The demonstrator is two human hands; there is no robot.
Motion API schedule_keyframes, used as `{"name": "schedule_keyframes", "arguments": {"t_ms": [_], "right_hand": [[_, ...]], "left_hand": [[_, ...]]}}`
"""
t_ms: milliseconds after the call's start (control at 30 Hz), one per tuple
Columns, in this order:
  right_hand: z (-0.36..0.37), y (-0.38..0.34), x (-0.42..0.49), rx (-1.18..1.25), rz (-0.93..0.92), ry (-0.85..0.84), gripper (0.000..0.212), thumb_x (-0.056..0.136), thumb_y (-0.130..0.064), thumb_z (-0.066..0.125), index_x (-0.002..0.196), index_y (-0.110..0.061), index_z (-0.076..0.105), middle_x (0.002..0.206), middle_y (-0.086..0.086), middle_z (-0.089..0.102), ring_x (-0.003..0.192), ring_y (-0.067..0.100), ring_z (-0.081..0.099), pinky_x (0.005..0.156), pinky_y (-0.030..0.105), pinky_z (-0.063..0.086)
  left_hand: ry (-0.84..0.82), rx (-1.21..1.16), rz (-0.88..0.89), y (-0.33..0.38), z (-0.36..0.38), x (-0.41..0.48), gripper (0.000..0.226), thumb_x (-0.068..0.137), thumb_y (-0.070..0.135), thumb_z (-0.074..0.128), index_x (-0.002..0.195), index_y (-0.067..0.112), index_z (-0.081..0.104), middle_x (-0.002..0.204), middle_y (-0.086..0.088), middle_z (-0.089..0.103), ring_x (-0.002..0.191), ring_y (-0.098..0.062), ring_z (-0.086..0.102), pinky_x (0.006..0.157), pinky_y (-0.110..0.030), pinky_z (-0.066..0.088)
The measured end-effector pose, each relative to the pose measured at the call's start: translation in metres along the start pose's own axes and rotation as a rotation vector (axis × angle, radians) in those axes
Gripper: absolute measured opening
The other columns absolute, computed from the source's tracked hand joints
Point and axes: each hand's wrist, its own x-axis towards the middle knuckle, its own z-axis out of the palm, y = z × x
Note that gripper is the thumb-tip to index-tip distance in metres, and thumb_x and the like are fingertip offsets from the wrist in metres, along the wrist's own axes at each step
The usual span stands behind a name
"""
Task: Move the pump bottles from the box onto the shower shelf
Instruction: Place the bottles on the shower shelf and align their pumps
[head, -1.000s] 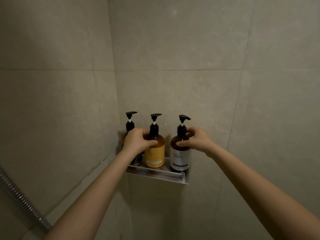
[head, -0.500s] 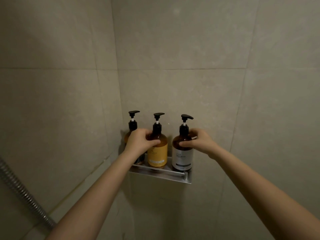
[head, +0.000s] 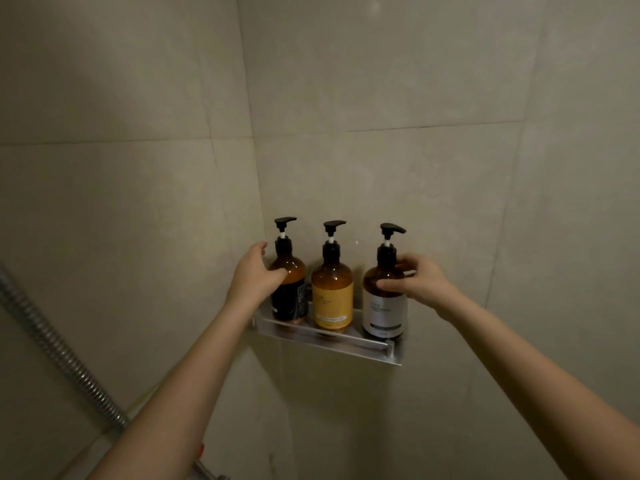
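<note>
While all three stand on shelf (head: 332,342):
Left hand (head: 254,278): clasps dark-label bottle (head: 289,289).
Right hand (head: 420,284): clasps white-label bottle (head: 383,306).
Risk: nudge likely tips end bottle off.

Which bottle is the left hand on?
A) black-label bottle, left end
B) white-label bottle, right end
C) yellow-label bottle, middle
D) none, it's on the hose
A: the left hand curls around the black-label bottle at the shelf's left end; the right hand is on the white-label bottle.
</note>
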Motion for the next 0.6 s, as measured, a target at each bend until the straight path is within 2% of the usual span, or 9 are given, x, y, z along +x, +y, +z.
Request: {"name": "schedule_keyframes", "arguments": {"t_ms": [67,133,267,433,533,600], "right_hand": [[0.000,0.001,0.000,-0.003,-0.009,0.002,0.059,0.067,-0.024,0.082,0.119,-0.013,0.057,0.116,0.007,0.061,0.100,0.023,0.058,0.083,0.036,0.050],[0.001,0.001,0.000,-0.006,-0.021,0.005,0.057,0.067,-0.025,0.081,0.118,-0.013,0.057,0.116,0.006,0.061,0.097,0.020,0.056,0.082,0.033,0.049],[0.001,0.002,0.000,0.008,-0.026,0.004,0.056,0.068,-0.025,0.081,0.117,-0.014,0.057,0.117,0.006,0.061,0.100,0.020,0.056,0.082,0.032,0.047],[0.001,0.002,-0.003,0.008,-0.028,0.017,0.058,0.068,-0.026,0.081,0.119,-0.014,0.057,0.119,0.006,0.061,0.100,0.019,0.056,0.082,0.032,0.046],[0.001,0.001,-0.005,0.006,-0.030,0.013,0.059,0.069,-0.027,0.080,0.121,-0.014,0.055,0.121,0.006,0.060,0.101,0.019,0.055,0.081,0.031,0.046],[0.001,0.000,-0.006,0.007,-0.031,0.009,0.059,0.070,-0.026,0.079,0.122,-0.013,0.055,0.121,0.007,0.060,0.104,0.020,0.056,0.083,0.032,0.047]], "left_hand": [[-0.062,-0.004,0.026,0.000,0.004,0.004,0.077,0.071,0.016,0.071,0.140,0.013,0.037,0.141,-0.010,0.047,0.127,-0.027,0.046,0.095,-0.034,0.042],[-0.086,-0.012,0.056,-0.002,0.007,0.005,0.072,0.070,0.014,0.075,0.135,0.012,0.044,0.133,-0.009,0.054,0.122,-0.027,0.051,0.085,-0.027,0.041],[-0.071,0.058,0.032,-0.005,0.005,0.012,0.081,0.061,0.026,0.083,0.132,0.012,0.047,0.128,-0.009,0.058,0.114,-0.024,0.057,0.087,-0.032,0.046],[0.004,0.218,0.061,-0.001,0.005,0.014,0.059,0.053,0.048,0.082,0.099,0.015,0.065,0.095,-0.002,0.066,0.083,-0.018,0.063,0.065,-0.027,0.051],[-0.028,0.096,0.040,0.001,0.006,0.015,0.037,0.060,0.047,0.078,0.084,0.023,0.063,0.079,0.006,0.065,0.077,-0.013,0.065,0.058,-0.022,0.051],[-0.055,0.022,0.016,0.001,0.006,0.017,0.024,0.069,0.040,0.074,0.083,0.025,0.061,0.076,0.009,0.062,0.079,-0.014,0.064,0.055,-0.020,0.046]]}}
